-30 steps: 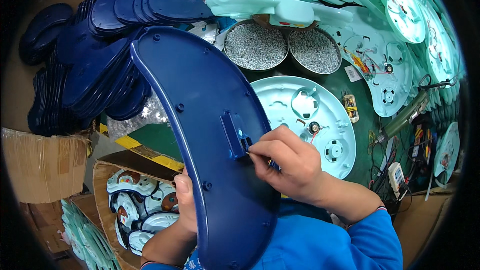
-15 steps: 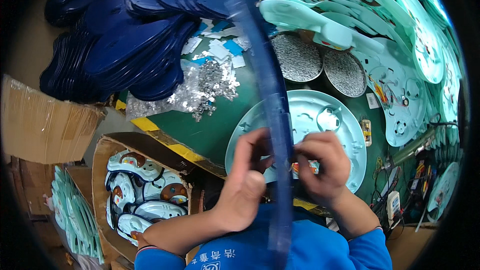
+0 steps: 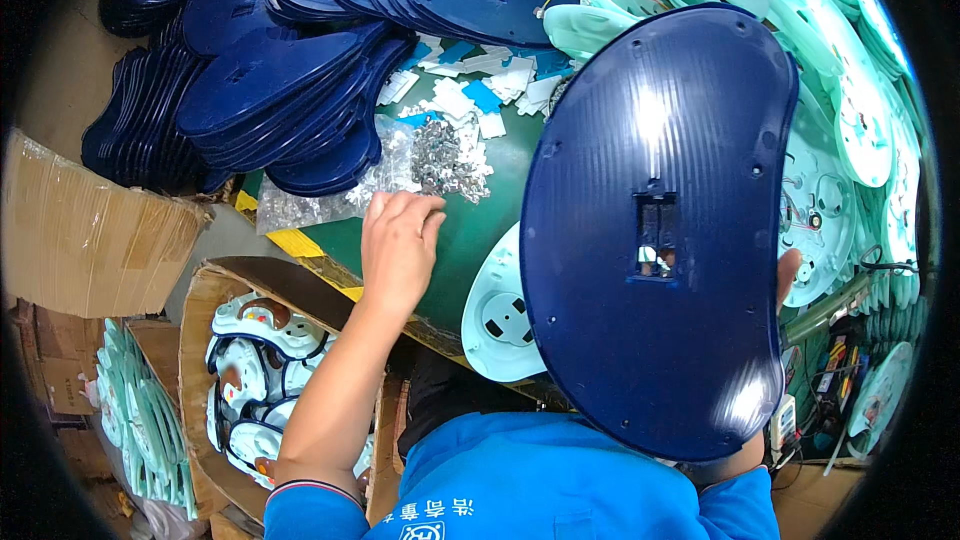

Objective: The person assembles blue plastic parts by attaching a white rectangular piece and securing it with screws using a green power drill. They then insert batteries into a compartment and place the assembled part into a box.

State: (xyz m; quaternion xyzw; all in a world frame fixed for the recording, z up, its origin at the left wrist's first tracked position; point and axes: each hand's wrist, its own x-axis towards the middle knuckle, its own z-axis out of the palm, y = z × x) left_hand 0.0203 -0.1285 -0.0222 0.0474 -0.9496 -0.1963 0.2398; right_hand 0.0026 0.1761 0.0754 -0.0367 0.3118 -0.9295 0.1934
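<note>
My right hand [image 3: 787,277] grips the right edge of a large, glossy dark blue kidney-shaped plastic panel [image 3: 620,180]; most of that hand is hidden behind it. The panel stands tilted up before me, with a rectangular slot in its middle and small holes along the rim. Reaching left, my left hand [image 3: 398,245] is over the table edge, its fingers loosely bent and thumb apart, with nothing seen in them. Just beyond its fingertips lies a heap of small silvery metal pieces [image 3: 445,160] on a clear plastic bag [image 3: 330,195]. A light green plastic shell [image 3: 492,318] is partly covered by the panel.
Stacks of dark blue panels [image 3: 280,90] fill the back left. White and blue slips [image 3: 485,97] lie beyond the metal pieces. Light green shells [image 3: 860,130] crowd the right. A cardboard box [image 3: 200,420] at lower left holds finished-looking shells [image 3: 245,375]. Yellow-black tape [image 3: 315,258] lines the table edge.
The dark blue panel has turned from edge-on to broadside and moved right, covering the round tins. My left hand has left it and moved left toward the metal pieces.
</note>
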